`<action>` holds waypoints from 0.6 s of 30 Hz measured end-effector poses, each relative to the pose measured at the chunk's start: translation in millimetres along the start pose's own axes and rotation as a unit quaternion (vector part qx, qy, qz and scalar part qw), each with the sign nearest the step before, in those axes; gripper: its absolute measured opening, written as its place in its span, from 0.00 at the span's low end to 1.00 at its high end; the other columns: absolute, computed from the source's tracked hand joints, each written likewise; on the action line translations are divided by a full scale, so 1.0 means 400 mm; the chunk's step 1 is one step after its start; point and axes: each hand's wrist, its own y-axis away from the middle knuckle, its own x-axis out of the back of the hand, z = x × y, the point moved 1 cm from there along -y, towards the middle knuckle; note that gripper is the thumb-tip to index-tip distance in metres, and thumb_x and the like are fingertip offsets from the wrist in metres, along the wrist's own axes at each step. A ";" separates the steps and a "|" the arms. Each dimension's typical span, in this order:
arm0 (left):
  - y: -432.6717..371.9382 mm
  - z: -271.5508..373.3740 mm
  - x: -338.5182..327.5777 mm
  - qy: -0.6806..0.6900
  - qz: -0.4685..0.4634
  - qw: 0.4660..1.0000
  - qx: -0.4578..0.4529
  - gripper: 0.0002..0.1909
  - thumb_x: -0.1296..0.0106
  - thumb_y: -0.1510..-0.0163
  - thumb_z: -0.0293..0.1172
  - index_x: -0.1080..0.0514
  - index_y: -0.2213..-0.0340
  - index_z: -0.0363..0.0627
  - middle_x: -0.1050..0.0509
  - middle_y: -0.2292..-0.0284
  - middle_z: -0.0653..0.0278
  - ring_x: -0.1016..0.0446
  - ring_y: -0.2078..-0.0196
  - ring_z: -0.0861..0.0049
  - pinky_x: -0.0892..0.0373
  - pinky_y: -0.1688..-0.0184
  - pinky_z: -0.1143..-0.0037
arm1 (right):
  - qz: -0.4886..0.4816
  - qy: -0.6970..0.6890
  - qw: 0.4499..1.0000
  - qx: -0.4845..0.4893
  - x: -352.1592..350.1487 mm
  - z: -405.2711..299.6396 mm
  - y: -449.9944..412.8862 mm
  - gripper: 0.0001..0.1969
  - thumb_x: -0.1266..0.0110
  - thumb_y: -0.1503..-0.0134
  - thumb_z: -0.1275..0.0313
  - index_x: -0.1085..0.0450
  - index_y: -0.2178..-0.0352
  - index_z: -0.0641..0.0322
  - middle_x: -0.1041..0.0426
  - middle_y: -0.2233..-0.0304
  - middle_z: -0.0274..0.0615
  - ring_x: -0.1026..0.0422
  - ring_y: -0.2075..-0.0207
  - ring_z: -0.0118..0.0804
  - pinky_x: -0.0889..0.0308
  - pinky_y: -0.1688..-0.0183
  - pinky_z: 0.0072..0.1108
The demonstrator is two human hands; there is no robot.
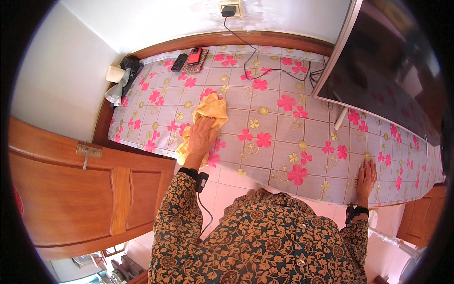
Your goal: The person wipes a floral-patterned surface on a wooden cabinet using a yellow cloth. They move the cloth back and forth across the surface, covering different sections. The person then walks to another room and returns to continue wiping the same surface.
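My left hand [202,138] presses on a crumpled yellow-orange cloth [211,108], which lies on a flower-patterned tablecloth [262,120] near the front left edge. Part of the cloth shows beyond the fingertips and part beside the wrist. Farther right, my right hand [367,177] rests palm down on the tablecloth close to its front edge, with nothing visible in it. Its fingers lie nearly side by side.
A flat-screen television [383,71] stands at the right on a white foot [341,118]. At the back are a red phone [195,56], a dark case [179,62] and a black cable [250,56]. A wooden door [64,195] stands at the left.
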 end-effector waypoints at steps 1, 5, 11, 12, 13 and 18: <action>-0.005 -0.003 0.001 0.002 0.007 1.000 0.005 0.17 0.53 0.50 0.41 0.30 0.60 0.49 0.30 0.59 0.61 0.35 0.53 0.63 0.43 0.50 0.63 | 0.002 -0.005 1.000 0.003 -0.004 0.004 0.000 0.19 0.58 0.42 0.63 0.38 0.49 0.54 0.42 0.45 0.44 0.46 0.43 0.44 0.53 0.42 0.32; -0.093 0.009 0.049 -0.030 -0.079 0.996 0.005 0.13 0.53 0.51 0.41 0.29 0.64 0.52 0.28 0.62 0.66 0.32 0.57 0.66 0.43 0.53 0.62 | 0.007 -0.009 1.000 0.002 -0.006 0.012 0.005 0.19 0.59 0.42 0.64 0.38 0.49 0.54 0.42 0.45 0.45 0.46 0.43 0.45 0.53 0.41 0.32; -0.215 -0.014 0.051 -0.043 0.039 0.996 -0.068 0.13 0.52 0.53 0.39 0.29 0.64 0.53 0.27 0.62 0.69 0.30 0.60 0.67 0.40 0.57 0.63 | -0.008 -0.015 1.000 0.000 0.013 -0.007 0.000 0.19 0.59 0.42 0.64 0.38 0.49 0.54 0.42 0.45 0.44 0.47 0.43 0.45 0.54 0.41 0.32; -0.219 -0.028 0.026 -0.037 0.023 0.998 -0.046 0.16 0.52 0.53 0.40 0.30 0.61 0.54 0.29 0.57 0.70 0.31 0.58 0.67 0.40 0.56 0.61 | -0.009 -0.013 1.000 -0.002 0.012 -0.004 0.000 0.19 0.59 0.42 0.64 0.38 0.49 0.54 0.42 0.45 0.44 0.47 0.43 0.45 0.54 0.41 0.32; -0.217 -0.054 0.003 -0.037 0.022 0.998 -0.046 0.16 0.52 0.53 0.40 0.30 0.61 0.54 0.29 0.57 0.70 0.31 0.58 0.67 0.40 0.56 0.61 | -0.009 -0.009 1.000 0.001 0.012 -0.005 -0.001 0.19 0.59 0.42 0.64 0.38 0.49 0.55 0.42 0.45 0.44 0.47 0.43 0.45 0.54 0.41 0.32; -0.139 -0.077 -0.100 -0.112 -0.065 0.992 -0.014 0.26 0.52 0.53 0.45 0.37 0.51 0.55 0.41 0.46 0.64 0.45 0.44 0.57 0.47 0.47 0.55 | -0.016 -0.007 1.000 -0.002 0.019 -0.015 -0.004 0.19 0.59 0.42 0.64 0.38 0.49 0.54 0.42 0.45 0.42 0.48 0.42 0.45 0.54 0.41 0.32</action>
